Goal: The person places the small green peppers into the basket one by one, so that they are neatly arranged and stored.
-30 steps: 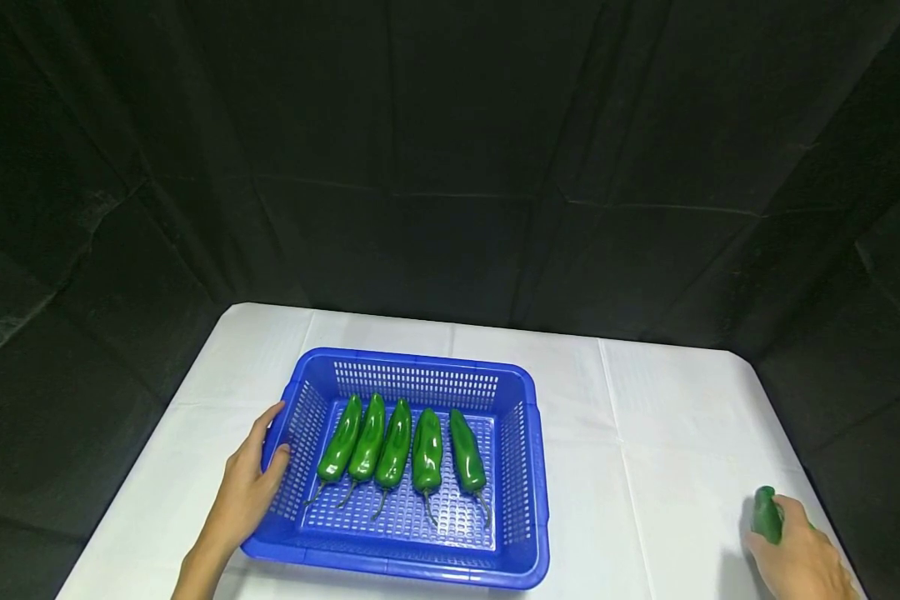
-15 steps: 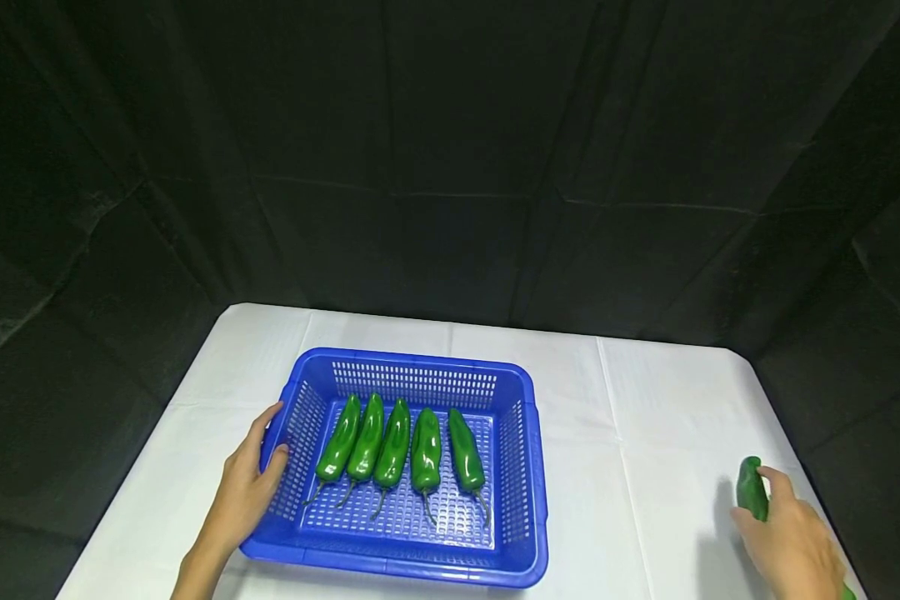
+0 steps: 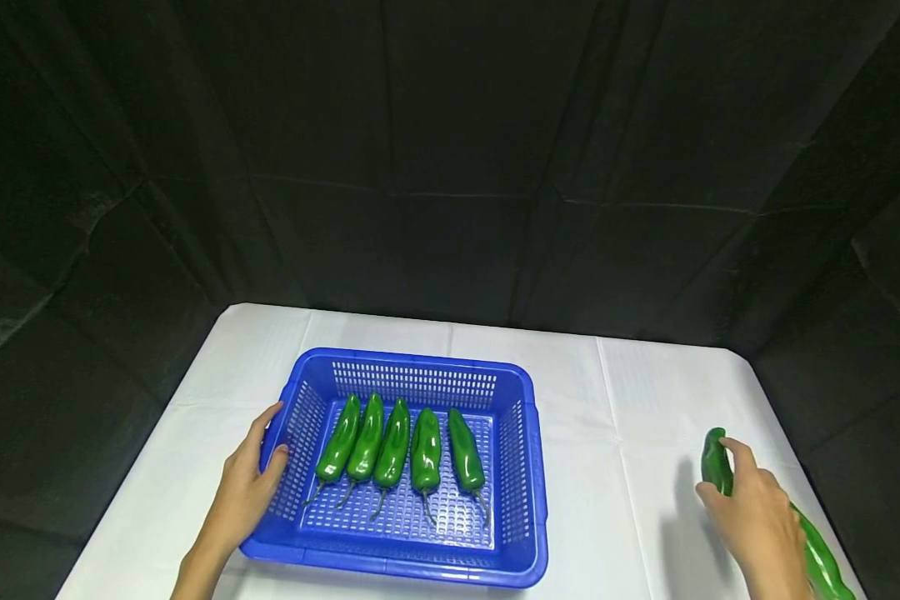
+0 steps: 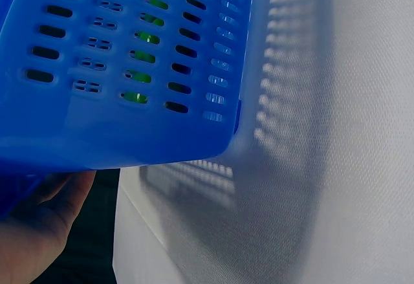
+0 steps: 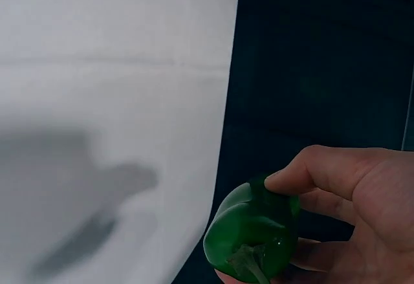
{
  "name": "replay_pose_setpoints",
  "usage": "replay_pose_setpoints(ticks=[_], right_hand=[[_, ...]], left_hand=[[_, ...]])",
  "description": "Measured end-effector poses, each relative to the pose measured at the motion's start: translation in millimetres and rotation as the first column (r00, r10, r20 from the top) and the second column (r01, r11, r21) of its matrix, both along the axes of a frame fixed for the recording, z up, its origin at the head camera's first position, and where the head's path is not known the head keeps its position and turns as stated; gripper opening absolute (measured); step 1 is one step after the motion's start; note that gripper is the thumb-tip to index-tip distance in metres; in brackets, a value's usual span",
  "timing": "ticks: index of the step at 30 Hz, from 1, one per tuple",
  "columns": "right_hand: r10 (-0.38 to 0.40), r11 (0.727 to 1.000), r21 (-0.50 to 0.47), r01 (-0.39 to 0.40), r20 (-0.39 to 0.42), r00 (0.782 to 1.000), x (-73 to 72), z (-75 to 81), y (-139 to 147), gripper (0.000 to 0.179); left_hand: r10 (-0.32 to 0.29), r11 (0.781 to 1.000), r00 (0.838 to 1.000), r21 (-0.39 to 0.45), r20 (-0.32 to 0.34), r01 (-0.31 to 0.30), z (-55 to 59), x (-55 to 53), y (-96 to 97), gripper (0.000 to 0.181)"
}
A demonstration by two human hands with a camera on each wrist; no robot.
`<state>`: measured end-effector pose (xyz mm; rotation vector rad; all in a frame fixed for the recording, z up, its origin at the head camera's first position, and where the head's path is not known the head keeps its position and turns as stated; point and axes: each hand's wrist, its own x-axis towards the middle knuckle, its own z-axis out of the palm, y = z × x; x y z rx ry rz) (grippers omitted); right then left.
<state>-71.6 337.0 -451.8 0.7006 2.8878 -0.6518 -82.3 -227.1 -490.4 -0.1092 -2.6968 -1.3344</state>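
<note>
A blue plastic basket [image 3: 420,567] with perforated walls stands on the white-covered table. Several green chili peppers [image 3: 426,450] lie side by side on its floor, stems toward the near side. My left hand [image 3: 243,492] grips the basket's left rim; the left wrist view has the basket wall [image 4: 77,129] hiding most of that hand's fingers. Over the table's right side, my right hand [image 3: 761,508] holds another green chili pepper [image 3: 715,462] between thumb and fingers. Its stem end [image 5: 249,258] faces the camera in the right wrist view.
One more green chili pepper [image 3: 821,558] lies near the table's right edge, partly behind my right hand. Dark cloth [image 3: 450,167] hangs behind and at both sides of the white table [image 3: 585,467].
My right hand has moved left and away from me, lifting the chili pepper off the table. The pepper left at the right edge has come into view. My left hand stays on the basket.
</note>
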Motion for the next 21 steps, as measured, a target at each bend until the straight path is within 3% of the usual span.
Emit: replay_pose_setpoints(ticks=[12,21], right_hand=[[0.082,0.996,-0.007,-0.084,-0.146,0.986,-13.2,11.2,-37.6,0.069],[0.163,0.985,-0.002,-0.170,-0.275,0.947,-21.4,22.1,-72.4,0.066]], left_hand=[[-0.002,1.000,1.000,-0.004,-0.025,0.002,-1.6,1.0,-0.6,0.055],[-0.006,1.000,0.999,0.000,-0.034,0.006,-1.8,1.2,-0.8,0.055]])
